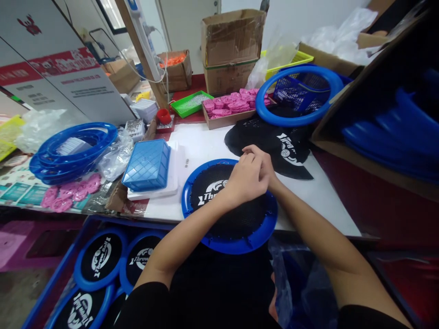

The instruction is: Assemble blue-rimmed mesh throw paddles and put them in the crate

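Observation:
A round black mesh disc in a blue plastic ring (pixel 236 242) lies at the near edge of the white work surface, with white lettering on its mesh. Above the far right part of this disc, my left hand (pixel 247 177) is closed, its fingers curled together. My right hand (pixel 261 153) meets it from behind, fingers bent and partly covered by the left. Whatever is between the fingers is hidden. Just beyond my hands lies loose black mesh fabric (pixel 267 139) with white print, and a larger blue ring (pixel 298 121) rests over its far end.
Left of the disc is an upturned blue basket (pixel 147 164) on a white block. Blue rings (pixel 73 160) and pink packets (pixel 61 201) lie further left. Pink pieces fill a shallow box (pixel 233 107) behind. Finished-looking discs (pixel 101 260) sit in a crate below; a carton (pixel 387 109) stands right.

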{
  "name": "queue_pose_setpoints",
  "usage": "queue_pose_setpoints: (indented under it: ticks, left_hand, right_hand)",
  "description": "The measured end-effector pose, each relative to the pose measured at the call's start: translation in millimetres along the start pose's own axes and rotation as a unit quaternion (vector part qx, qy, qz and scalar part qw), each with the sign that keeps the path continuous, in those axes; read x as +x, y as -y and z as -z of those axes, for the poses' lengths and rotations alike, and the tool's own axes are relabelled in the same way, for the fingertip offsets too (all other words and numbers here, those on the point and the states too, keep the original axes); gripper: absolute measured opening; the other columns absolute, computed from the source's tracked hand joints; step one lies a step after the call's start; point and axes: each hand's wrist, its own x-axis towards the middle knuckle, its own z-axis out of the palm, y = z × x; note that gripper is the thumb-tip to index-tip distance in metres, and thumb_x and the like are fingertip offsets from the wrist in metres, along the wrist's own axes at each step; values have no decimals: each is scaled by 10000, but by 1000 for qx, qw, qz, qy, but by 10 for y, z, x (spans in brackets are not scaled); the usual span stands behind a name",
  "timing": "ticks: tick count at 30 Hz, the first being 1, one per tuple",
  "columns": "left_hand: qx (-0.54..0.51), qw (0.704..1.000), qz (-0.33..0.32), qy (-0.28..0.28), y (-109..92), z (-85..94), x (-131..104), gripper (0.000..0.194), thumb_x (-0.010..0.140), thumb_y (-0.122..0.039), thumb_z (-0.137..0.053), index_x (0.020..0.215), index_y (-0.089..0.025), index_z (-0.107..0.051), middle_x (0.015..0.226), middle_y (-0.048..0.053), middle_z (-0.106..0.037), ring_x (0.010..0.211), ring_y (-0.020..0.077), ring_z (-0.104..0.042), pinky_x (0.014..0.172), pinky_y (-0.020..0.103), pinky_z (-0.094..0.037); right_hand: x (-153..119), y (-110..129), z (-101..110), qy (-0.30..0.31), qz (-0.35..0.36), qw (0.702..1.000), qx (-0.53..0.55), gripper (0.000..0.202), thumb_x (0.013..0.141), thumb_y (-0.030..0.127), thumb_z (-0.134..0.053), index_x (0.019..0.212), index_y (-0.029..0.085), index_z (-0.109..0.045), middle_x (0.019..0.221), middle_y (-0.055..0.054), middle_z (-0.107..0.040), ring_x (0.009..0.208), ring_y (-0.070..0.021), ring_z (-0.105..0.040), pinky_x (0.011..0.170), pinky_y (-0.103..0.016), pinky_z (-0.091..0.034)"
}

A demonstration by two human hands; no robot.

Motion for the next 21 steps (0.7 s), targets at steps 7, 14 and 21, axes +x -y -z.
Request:
queue_pose_setpoints:
  ticks: [7, 14, 21]
  left_hand:
    - [24, 999, 29, 20, -69, 15, -206, 183, 948, -268, -648, 1062, -136, -591, 1136, 162, -625, 1178, 323, -572, 1043, 445, -515]
    - [11, 998, 49, -40, -118, -86, -89, 237, 1006, -292, -604, 1120, -84, -599, 1261, 217, -621, 1225, 327, -578, 1100, 440, -493]
    - [-32, 998, 7, -45, -191, -150, -61, 81, 961, -151, -592, 1038, -164, -571, 1207, 179, -634, 1233, 337, -586, 1030, 496, -533]
  right_hand:
    - [-10, -126, -134, 29, 13, 999, 3, 356, 753, 380, -573, 1063, 221, -644, 976, -81, -724, 943, -300, -690, 866, -425, -539]
    - [144, -236, -93, -77, -57, 994, -52, 250, 794, 365, -556, 966, 220, -666, 897, -69, -728, 872, -274, -681, 825, -416, -537]
    - [187, -236, -26, -98, -70, 987, -103, 207, 839, 321, -536, 965, 227, -670, 918, -57, -728, 872, -251, -666, 838, -402, -516]
